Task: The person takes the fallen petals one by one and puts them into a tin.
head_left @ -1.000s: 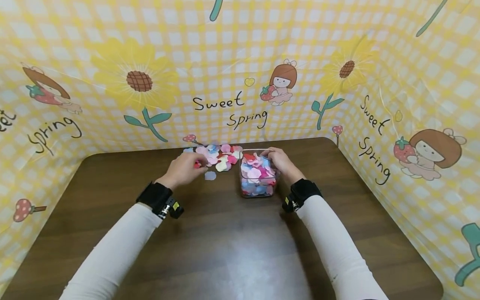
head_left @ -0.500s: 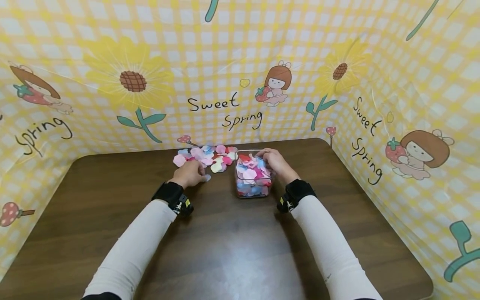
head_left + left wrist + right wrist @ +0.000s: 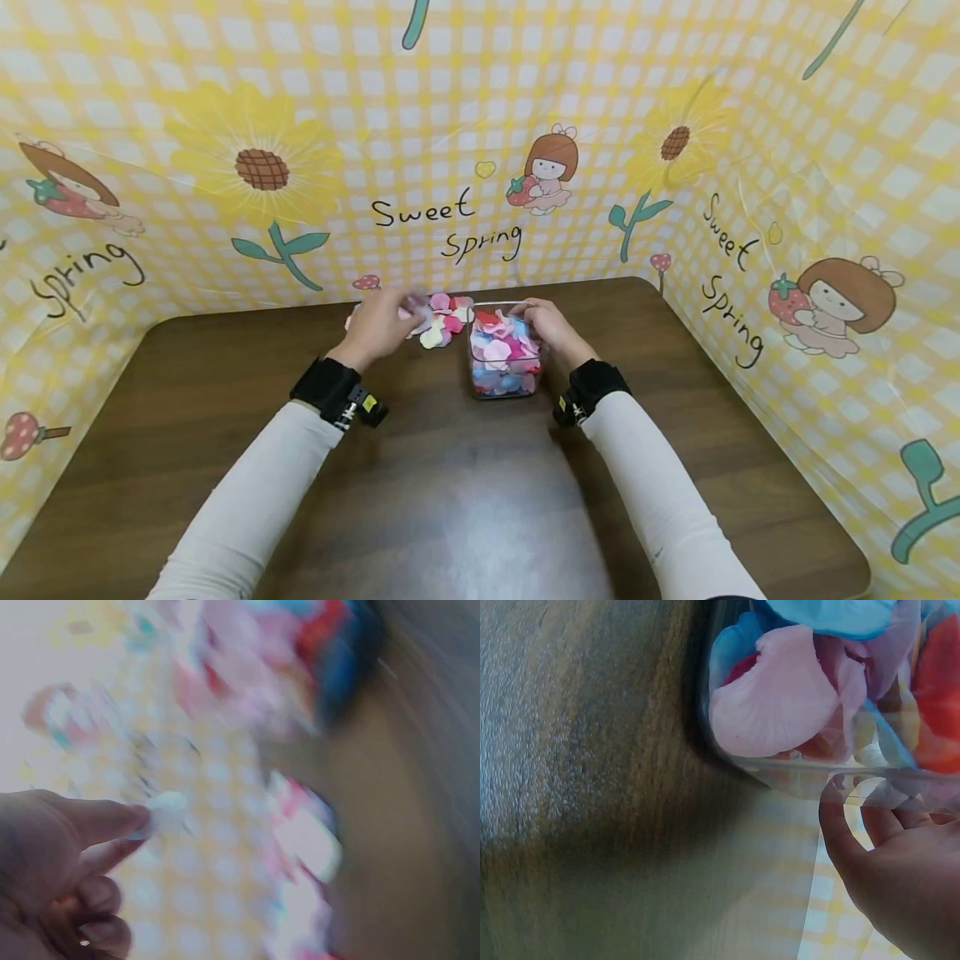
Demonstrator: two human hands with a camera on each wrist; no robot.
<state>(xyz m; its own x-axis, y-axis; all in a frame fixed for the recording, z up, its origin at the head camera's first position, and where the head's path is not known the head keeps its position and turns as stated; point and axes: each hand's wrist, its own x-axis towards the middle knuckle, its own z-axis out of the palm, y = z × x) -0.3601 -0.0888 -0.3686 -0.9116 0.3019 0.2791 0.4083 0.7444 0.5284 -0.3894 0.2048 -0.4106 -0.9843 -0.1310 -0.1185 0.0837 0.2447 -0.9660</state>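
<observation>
My left hand point(image 3: 377, 327) is raised over the left part of a loose pile of petals point(image 3: 437, 332) at the back of the table. Between thumb and forefinger it pinches a pale artificial petal point(image 3: 169, 810), blurred in the left wrist view. To the right of the pile stands a clear plastic box point(image 3: 505, 360), heaped with pink, blue, red and white petals point(image 3: 776, 697). My right hand point(image 3: 553, 327) holds the box by its right back side, its fingers curled at the rim and partly seen through the clear wall.
The brown wooden table point(image 3: 420, 475) has rounded corners. Its back edge meets a yellow checked cloth point(image 3: 420, 125) printed with flowers and figures, which also hangs along both sides.
My left hand reached down to a pale petal lying apart in front of the pile, pinched it and lifted it up. My right hand stays at the box.
</observation>
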